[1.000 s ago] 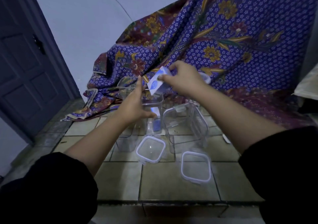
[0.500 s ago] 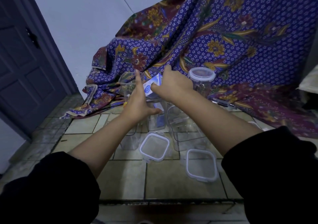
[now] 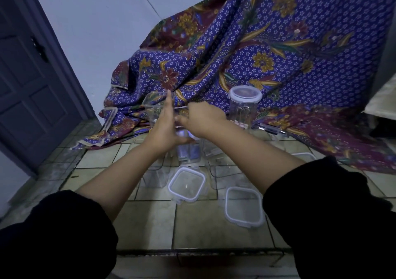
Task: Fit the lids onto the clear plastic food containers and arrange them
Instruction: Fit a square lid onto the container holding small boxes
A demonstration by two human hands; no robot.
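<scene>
1. My left hand (image 3: 164, 128), fingers extended, presses flat against a clear container (image 3: 156, 109) at frame centre.
2. My right hand (image 3: 201, 118) curls over its rim; the grip is hidden.
3. Two lids (image 3: 186, 185) lie lower centre on the tiles (image 3: 147, 225).

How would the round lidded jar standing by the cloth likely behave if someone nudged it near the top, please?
The jar is tall for its base, so it would probably tip rather than slide. It looks like clear plastic and nearly empty, so likely light. Being round, it might roll once down.
</scene>
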